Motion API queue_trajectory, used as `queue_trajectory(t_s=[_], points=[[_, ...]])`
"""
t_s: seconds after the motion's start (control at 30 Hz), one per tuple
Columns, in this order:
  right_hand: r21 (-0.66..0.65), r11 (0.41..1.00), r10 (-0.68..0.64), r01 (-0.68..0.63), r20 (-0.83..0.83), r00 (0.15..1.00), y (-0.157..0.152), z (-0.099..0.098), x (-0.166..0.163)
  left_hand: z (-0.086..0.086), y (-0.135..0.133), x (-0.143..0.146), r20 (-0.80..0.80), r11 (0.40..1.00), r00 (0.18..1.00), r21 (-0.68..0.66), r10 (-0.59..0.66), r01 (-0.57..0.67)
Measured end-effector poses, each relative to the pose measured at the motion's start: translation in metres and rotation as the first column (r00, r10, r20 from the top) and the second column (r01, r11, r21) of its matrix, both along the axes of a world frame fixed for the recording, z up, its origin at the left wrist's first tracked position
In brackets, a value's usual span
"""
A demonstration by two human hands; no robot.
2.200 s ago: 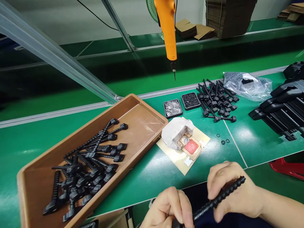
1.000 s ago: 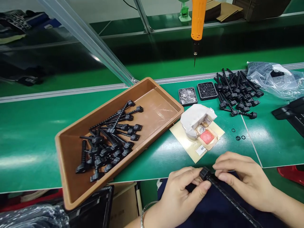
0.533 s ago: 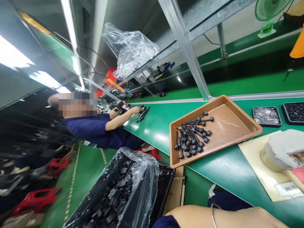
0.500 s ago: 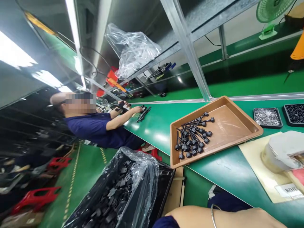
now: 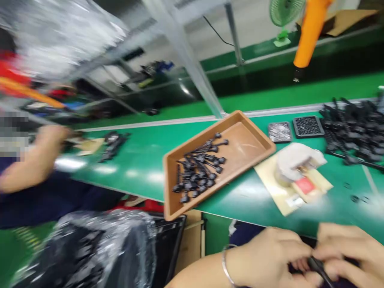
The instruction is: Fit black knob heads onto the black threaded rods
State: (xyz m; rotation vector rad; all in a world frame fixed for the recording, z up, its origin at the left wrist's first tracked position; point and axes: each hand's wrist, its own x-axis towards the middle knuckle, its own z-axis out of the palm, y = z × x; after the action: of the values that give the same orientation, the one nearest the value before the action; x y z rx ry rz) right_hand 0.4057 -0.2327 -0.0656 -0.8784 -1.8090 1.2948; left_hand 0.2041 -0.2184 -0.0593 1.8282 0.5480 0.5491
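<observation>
Hands at the lower right edge, below the worktop (image 5: pixel 144 168): the left hand (image 5: pixel 267 258), a thin bangle (image 5: pixel 225 266) on its wrist, and the right hand (image 5: pixel 349 252) meet with fingers curled shut around a black rod (image 5: pixel 318 267). Only a short dark, slim length of the rod shows between the fingertips; its surface detail is blurred. Beyond them, on the green worktop, lie a beige card (image 5: pixel 285 196) bearing a white paper-wrapped lump (image 5: pixel 292 160) and a red pad (image 5: pixel 304 185). To the left stands a brown tray (image 5: pixel 249 138) holding a heap of black knob-headed rods (image 5: pixel 198 170). Farther back sit two small black dishes (image 5: pixel 295 129), with a loose pile of black rods (image 5: pixel 354 130) at right. An orange electric screwdriver (image 5: pixel 309 34) hangs above. At far left, a co-worker's arm (image 5: pixel 33 160) rests at the worktop, blurred.
</observation>
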Motion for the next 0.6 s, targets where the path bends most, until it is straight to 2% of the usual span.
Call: queue_trajectory(t_s=[0.07,0.17,0.23,0.33,0.5,0.6], points=[[-0.055,0.998,0.044,-0.041,0.069,0.997,-0.006,0.012,0.023,0.018,0.003,0.000,-0.080,0.998,0.996,-0.052,0.040,-0.044],[-0.151,0.988,-0.050,0.042,-0.048,0.998,-0.004,0.013,0.023,0.026,0.009,-0.001,-0.172,0.966,0.982,-0.227,0.081,-0.119],[-0.243,0.964,-0.137,0.103,-0.124,0.983,-0.001,0.009,0.013,0.026,0.010,0.001,-0.176,0.899,0.980,-0.406,0.097,-0.162],[-0.339,0.933,-0.203,0.125,-0.207,0.957,-0.002,0.008,0.001,0.023,0.009,0.004,-0.106,0.777,0.991,-0.617,0.076,-0.126],[-0.244,0.964,-0.168,0.105,-0.252,0.953,-0.007,0.014,-0.001,0.019,0.006,0.007,0.009,0.592,0.993,-0.803,0.122,-0.066],[-0.155,0.974,-0.199,0.164,-0.253,0.947,-0.007,0.014,-0.003,0.018,0.004,0.005,0.015,0.538,0.987,-0.840,0.159,-0.073]])
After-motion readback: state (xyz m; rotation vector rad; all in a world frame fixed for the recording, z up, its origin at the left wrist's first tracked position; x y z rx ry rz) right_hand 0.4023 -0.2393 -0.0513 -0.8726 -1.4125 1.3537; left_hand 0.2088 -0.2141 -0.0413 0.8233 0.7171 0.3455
